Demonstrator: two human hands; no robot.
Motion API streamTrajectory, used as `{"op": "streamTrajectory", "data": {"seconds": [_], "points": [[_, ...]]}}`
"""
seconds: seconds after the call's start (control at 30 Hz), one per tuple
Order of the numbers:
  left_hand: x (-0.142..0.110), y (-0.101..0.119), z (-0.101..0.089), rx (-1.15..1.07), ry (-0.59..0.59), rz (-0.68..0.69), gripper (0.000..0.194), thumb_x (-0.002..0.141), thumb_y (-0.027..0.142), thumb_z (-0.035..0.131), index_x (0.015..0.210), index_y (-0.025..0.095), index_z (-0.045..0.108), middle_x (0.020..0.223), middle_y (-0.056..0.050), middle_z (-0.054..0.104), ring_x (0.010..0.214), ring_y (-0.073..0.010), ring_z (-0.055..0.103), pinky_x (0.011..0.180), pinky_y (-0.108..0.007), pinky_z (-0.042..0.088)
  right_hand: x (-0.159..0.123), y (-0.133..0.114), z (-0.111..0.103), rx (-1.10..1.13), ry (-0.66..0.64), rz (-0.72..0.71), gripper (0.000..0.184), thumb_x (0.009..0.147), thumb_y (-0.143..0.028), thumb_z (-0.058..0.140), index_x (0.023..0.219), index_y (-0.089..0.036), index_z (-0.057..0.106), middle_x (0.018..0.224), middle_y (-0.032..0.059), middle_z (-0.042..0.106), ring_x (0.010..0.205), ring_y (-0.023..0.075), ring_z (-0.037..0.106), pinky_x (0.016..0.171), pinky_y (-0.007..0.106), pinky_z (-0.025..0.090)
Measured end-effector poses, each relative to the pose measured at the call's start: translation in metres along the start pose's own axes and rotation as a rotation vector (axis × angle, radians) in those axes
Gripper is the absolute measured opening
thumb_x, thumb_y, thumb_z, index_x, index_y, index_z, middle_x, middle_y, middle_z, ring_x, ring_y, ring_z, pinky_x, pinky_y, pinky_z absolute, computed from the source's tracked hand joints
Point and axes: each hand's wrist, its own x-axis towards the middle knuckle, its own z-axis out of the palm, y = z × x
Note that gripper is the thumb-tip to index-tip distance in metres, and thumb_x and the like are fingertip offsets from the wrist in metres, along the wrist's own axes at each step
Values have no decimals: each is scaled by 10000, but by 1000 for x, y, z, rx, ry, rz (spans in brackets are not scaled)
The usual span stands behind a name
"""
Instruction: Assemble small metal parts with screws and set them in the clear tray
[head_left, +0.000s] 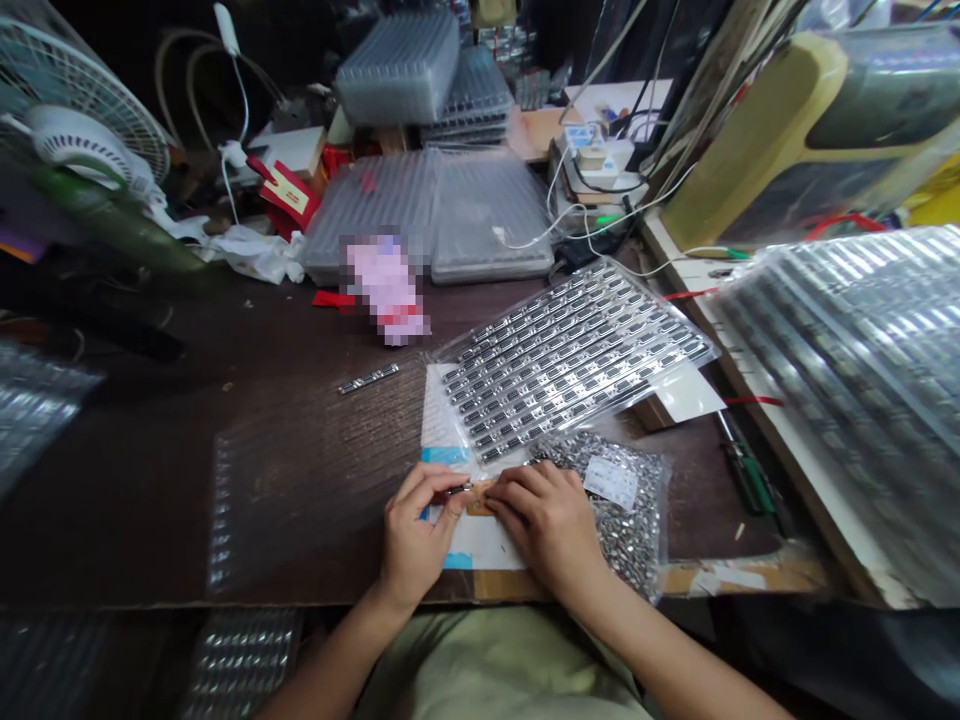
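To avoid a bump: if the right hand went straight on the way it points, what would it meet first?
Probably the small tan piece at the fingertips of the right hand; the left hand lies just beyond. Depth is unclear.

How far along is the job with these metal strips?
Done: rows of metal strips fill the clear plastic tray. In hand: the left hand and right hand pinch a small tan piece. Remaining: a bag of small metal parts looks full, and one loose strip lies on the table.
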Motion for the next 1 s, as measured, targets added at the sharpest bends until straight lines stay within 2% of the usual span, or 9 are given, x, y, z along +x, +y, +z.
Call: {"op": "streamTrajectory", "data": {"seconds": [0.1,0.2,0.33,0.4,0.53,0.67,0.8,0.9,1.0], "points": [[0,1,1,-1,-12,13,86,835,226,608,879,199,676,849,-32,637,805,-144,620,693,-230,511,1,-1,1,-62,8,-13,111,876,-309,584,889,-300,694,875,-2,657,788,149,472,663,310,258],[0,2,3,6,-22,19,96,833,242,608,875,198,683,841,-34,643,797,-148,629,689,-234,518,0,2,-8,-133,17,-7,132,875,-327,583,944,-297,691,893,13,639,807,154,465,675,310,266],[0,-1,5,31,-35,11,113,834,254,602,882,199,687,847,-42,651,797,-155,633,683,-245,526,-4,9,-25,-283,-13,57,97,845,-313,618,792,-247,666,808,20,612,795,186,435,693,337,267],[0,-2,6,46,-42,7,108,830,245,602,882,202,687,846,-41,652,796,-157,634,676,-247,528,-5,11,-28,-346,-54,45,118,823,-289,643,719,-233,635,759,27,589,784,202,420,679,346,262],[4,2,6,56,-70,1,101,823,229,608,885,202,683,853,-38,657,786,-156,637,668,-249,527,-2,7,-25,-433,-108,-8,153,808,-171,631,665,-209,591,733,58,559,776,220,416,648,349,261],[10,14,11,82,-125,105,100,821,216,624,895,209,691,840,-40,656,789,-154,625,695,-255,516,3,7,-22,-493,-144,-53,140,805,-112,585,689,-190,582,721,72,552,746,221,428,631,348,268],[9,19,21,133,-185,207,125,815,196,641,922,218,700,825,-42,665,806,-162,613,733,-280,508,0,15,-26,-396,-80,-25,126,856,-145,512,743,-177,559,726,48,556,715,190,464,637,328,299],[6,17,26,147,-201,207,129,812,182,643,925,210,699,814,-40,668,799,-162,610,726,-283,507,-6,22,-30,-203,-15,-6,148,907,-155,434,824,-166,556,733,33,564,700,161,497,646,296,347],[6,14,27,145,-223,196,115,817,174,636,910,210,695,815,-38,675,803,-162,611,725,-284,504,-9,24,-32,-35,21,-10,181,931,-167,399,976,-167,574,851,62,597,785,164,538,703,284,416]]}}
